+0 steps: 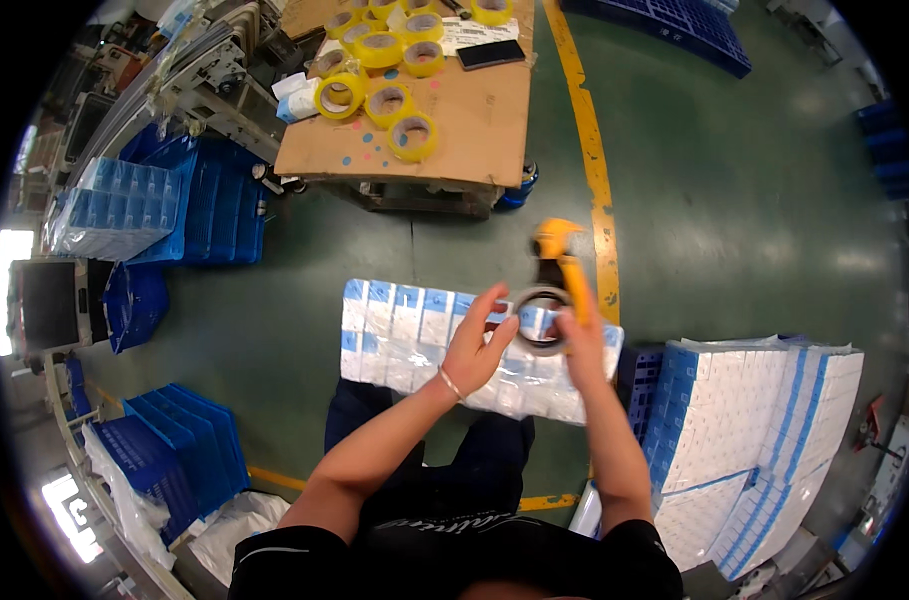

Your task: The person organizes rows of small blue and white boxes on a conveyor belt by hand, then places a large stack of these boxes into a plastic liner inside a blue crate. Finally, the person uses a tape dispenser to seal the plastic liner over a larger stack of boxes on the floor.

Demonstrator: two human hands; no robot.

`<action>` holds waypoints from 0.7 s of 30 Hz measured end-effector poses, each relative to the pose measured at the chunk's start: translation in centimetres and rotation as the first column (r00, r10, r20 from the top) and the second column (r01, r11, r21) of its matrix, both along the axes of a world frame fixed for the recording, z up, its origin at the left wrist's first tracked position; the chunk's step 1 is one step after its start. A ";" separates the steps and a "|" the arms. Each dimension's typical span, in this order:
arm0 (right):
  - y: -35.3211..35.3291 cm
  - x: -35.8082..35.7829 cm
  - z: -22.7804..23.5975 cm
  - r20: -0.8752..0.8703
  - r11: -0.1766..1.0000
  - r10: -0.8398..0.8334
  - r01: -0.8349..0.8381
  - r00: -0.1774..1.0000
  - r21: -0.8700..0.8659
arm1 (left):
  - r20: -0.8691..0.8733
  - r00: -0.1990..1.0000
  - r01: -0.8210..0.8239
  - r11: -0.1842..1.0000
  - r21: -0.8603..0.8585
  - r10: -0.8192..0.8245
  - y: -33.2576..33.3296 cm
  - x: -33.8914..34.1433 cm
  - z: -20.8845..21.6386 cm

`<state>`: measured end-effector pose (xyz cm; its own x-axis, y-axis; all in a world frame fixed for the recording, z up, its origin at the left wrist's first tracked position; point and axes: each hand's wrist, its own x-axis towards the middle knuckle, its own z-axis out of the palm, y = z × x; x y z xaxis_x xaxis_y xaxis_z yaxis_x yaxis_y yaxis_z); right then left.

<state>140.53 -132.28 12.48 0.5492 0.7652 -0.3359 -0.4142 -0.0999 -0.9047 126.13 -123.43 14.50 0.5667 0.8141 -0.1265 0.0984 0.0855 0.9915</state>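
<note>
My right hand (581, 345) is wrapped around a yellow tape dispenser (577, 285), slightly blurred by motion. A roll of tape (521, 340) shows as a greyish ring at the dispenser, between my two hands. Beside the roll is my left hand (474, 345), its thumb and fingers apart, the thumb at the ring's edge; whether it touches is hard to tell. Below both hands lies a long bundle of small white and blue boxes (399, 335) in clear plastic wrap, just in front of my legs.
Ahead, a cardboard-topped table (474, 130) carries several yellow tape rolls (412, 136) and a dark phone (491, 54). Stacked white and blue packs (724, 420) stand at right. Blue crates (219, 205) are at left, one bearing wrapped packs (124, 205). A yellow line (596, 170) crosses the green floor.
</note>
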 end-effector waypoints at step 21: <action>38.0 12.9 -12.8 0.110 0.878 0.243 -0.170 0.964 -0.447 | -0.733 0.671 0.316 0.850 0.421 0.114 53.7 -10.7 -17.0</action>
<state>153.41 -94.32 -0.35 0.4680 0.6671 -0.5796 -0.1965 -0.5609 -0.8042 115.40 -69.74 -2.54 0.5527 0.8216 -0.1397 0.7580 -0.4259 0.4939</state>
